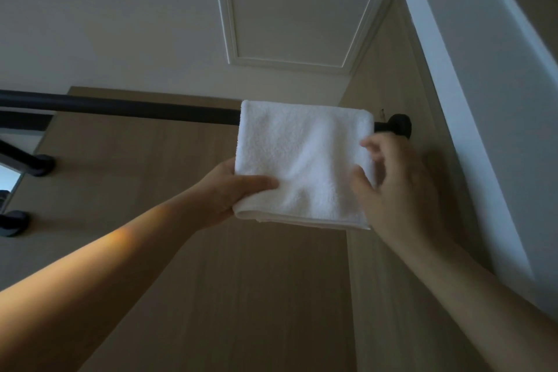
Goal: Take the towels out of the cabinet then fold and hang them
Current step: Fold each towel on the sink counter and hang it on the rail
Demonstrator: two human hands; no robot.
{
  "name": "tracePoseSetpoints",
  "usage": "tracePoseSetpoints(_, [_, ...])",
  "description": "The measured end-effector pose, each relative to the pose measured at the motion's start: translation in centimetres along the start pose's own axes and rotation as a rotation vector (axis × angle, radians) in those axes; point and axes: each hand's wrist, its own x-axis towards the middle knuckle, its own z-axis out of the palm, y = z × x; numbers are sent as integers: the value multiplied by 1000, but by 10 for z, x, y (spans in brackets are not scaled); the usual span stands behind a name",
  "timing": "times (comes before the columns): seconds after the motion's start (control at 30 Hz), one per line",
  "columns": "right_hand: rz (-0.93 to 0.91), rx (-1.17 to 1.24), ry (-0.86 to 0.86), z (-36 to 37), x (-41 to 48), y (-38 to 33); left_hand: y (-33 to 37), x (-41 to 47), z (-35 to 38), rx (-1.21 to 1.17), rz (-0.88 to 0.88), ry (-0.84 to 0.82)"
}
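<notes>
One white towel, folded into a thick pad, hangs over the black towel bar at centre right of the frame. It looks light, soft and floppy, so its doubled edges are probably the best hold. The left hand pinches the lower left corner, thumb on the front. The right hand curls at the right edge; it is too blurred to tell whether it grips.

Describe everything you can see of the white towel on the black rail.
The white towel looks like soft terry cloth, folded into a near-square with layered edges at the bottom. It hangs over the black rail, near its right end. The left grip pinches its lower left corner, thumb in front. The right grip is at its right edge, blurred; whether it holds cannot be told.
</notes>
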Motion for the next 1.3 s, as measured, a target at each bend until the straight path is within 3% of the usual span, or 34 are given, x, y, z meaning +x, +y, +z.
tracePoseSetpoints(0.07, [-130, -50, -41, 14, 16, -9, 0, 0, -1, -12, 0, -10])
tracePoseSetpoints(0.2, [-186, -236, -310, 45, 14, -11, 7, -5, -1, 8, -12, -63])
tracePoseSetpoints(0.33, [-230, -119, -319, 55, -15, -3, 24, -4, 1, -58, -87, -106])
tracePoseSetpoints(0.43, [-195, 7, -308, 54, -30, -6, 32, 1, 12, -50, -109, 97])
tracePoseSetpoints(0.53, [-157, 79, -274, 41, -27, -4, 23, 6, 17, 195, -11, 391])
tracePoseSetpoints(0.6, [-110, 146, -184, 32, -10, -4, 16, 7, 16, 289, 56, 432])
tracePoseSetpoints(0.67, [-134, 113, -10, 26, 16, -9, 12, 7, 15, 338, 96, 435])
tracePoseSetpoints(0.73, [-181, 30, 49, 29, 46, -18, 9, 7, 16, 351, 117, 444])
tracePoseSetpoints(0.83, [-269, -154, -117, 49, 88, -25, 5, 9, 17, 367, 152, 455])
tracePoseSetpoints(0.97, [-169, -302, -251, 79, 109, -29, 2, 6, 15, 382, 228, 492])
tracePoseSetpoints(1.1, [-204, -355, -117, 93, 110, -25, -3, -8, 15, 295, 238, 300])
tracePoseSetpoints(1.3, [-226, -352, -113, 93, 117, -18, -2, -11, 2, 178, 107, 73])
